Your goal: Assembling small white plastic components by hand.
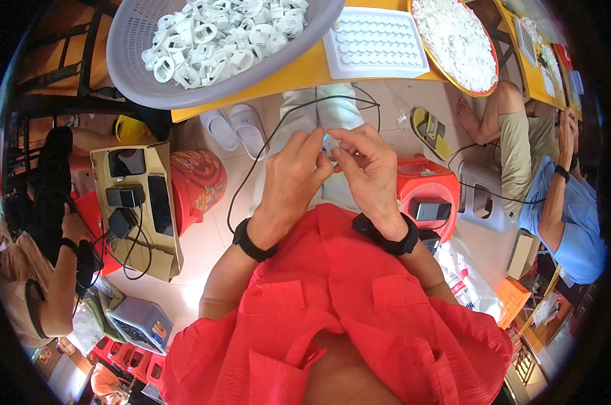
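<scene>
My left hand (288,179) and my right hand (371,172) meet above my lap, fingers pinched on a small white plastic part (330,143). Fingertips cover much of it, so its full shape is hidden; a bluish glint shows at its upper side. Beyond them, on a yellow table (305,67), a grey plastic basket (124,57) holds many loose white plastic fittings (217,40) with round openings. To its right lies a white tray (379,73) bearing rows of round white pieces. A round red-and-yellow-rimmed tray (497,67) is heaped with small white pieces.
At left, a cardboard box (153,266) carries phones and black devices with cables. A red stool (406,177) at right supports a dark device. A black cable (251,169) crosses near my legs. Co-workers sit at both sides; white slippers (248,128) lie on the floor.
</scene>
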{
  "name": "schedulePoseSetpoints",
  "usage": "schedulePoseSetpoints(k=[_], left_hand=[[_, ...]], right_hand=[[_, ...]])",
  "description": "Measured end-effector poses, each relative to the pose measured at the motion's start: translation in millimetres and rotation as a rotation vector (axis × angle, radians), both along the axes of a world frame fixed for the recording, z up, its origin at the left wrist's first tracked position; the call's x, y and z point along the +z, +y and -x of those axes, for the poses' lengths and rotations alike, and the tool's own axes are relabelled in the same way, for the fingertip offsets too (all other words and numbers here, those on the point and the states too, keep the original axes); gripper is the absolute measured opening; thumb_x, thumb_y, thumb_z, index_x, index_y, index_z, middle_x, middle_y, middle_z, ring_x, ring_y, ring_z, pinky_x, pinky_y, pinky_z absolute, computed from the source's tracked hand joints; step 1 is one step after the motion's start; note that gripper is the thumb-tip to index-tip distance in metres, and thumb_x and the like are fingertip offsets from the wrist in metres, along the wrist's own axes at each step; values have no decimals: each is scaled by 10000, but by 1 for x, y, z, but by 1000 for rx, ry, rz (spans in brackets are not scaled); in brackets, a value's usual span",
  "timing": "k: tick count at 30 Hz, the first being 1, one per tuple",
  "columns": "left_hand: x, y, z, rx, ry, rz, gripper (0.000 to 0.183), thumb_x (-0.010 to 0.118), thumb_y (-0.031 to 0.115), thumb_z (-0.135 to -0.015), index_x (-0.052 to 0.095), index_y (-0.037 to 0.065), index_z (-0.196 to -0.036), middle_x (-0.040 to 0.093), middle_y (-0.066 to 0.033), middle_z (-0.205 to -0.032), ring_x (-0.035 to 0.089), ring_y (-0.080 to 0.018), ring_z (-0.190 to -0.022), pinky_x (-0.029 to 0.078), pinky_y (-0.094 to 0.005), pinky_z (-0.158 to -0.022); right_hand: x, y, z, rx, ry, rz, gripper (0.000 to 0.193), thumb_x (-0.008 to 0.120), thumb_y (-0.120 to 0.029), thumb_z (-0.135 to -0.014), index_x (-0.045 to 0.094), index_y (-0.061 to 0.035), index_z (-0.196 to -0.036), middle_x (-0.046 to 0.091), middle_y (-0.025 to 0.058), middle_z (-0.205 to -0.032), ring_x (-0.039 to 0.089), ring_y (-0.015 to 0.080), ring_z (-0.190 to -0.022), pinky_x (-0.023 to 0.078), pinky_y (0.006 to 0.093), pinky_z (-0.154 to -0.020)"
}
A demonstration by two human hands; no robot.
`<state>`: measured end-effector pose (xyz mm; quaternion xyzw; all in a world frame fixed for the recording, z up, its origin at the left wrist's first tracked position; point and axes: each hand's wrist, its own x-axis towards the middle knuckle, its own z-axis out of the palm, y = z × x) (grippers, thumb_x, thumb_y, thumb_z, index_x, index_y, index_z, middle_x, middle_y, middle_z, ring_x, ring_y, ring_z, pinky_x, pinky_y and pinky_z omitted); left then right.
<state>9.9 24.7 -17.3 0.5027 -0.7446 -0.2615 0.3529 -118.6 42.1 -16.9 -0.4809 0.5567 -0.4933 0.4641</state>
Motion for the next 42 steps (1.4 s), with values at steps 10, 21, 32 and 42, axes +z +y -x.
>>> schedulePoseSetpoints(k=[10, 21, 32, 42], left_hand=[[-12, -5, -7, -34, 170, -99, 288, 604, -28, -697, 581, -5, -983, 553, -113, -787, 598, -229, -632, 496, -311, -554], [-11, 2, -8, 142, 949, -633, 253, 565, -64, -776, 608, -21, -1022, 598, -62, -964, 580, -126, -852, 464, -255, -779], [-7, -1, -14, 150, 1045, -712, 207, 549, -35, -783, 642, -2, -965, 583, -28, -870, 556, -106, -795, 484, -236, -693], [-10, -2, -16, 173, 895, -705, 171, 556, -44, -749, 647, -44, -894, 556, -60, -849, 544, -137, -757, 428, -238, -659]], right_hand=[[-3, -4, 0, -11, -116, -46, 216, 555, 92, -771, 606, 36, -973, 519, 45, -793, 565, 97, -669, 505, 214, -602], [-6, -4, -7, -43, -344, -132, 132, 589, 56, -783, 546, 18, -902, 578, 24, -764, 570, 70, -692, 471, 196, -621], [-9, 1, -17, -39, -175, -78, 175, 610, 24, -756, 532, -11, -909, 588, 38, -750, 581, 89, -683, 476, 223, -601], [-4, 4, -18, -37, 237, 161, 102, 581, 19, -794, 552, 16, -892, 614, 64, -737, 606, 107, -691, 489, 240, -620]])
